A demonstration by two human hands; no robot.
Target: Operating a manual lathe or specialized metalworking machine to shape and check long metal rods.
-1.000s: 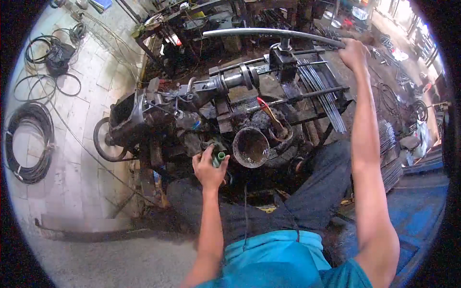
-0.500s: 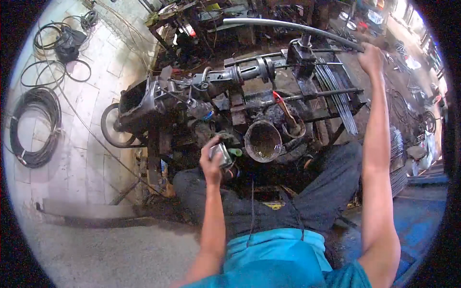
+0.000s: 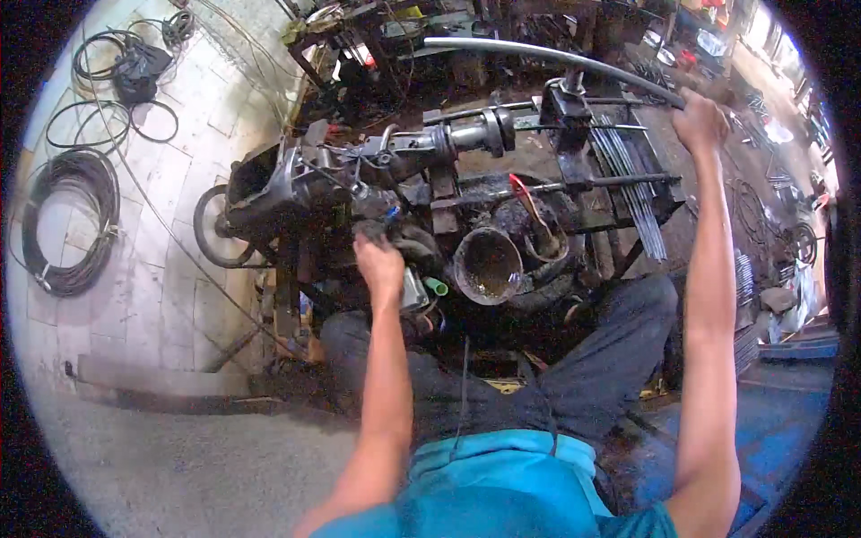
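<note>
With its fingers wrapped round the near end of a long bent metal bar (image 3: 556, 56), my right hand (image 3: 701, 124) is closed at the upper right. The bar meets the upright post of a greasy bench machine (image 3: 421, 142). My left hand (image 3: 381, 262) reaches to the machine's lower left part, by a dark grimy lump. Its fingers are partly hidden and blurred, so whether they grip anything is unclear. Just right of that wrist sit a small silvery box (image 3: 414, 289) and a green tube end (image 3: 436, 286).
A round pot (image 3: 489, 265) of murky stuff stands between my knees. Beside it a red-handled brush (image 3: 531, 208) leans in a smaller container. Thin metal rods (image 3: 632, 184) lie on the right of the frame. Coiled black cable (image 3: 72, 222) rests on the tiled floor.
My left hand has left the small silvery box and moved up and slightly left to the machine. My right hand keeps its grip on the bar. The view has shifted slightly.
</note>
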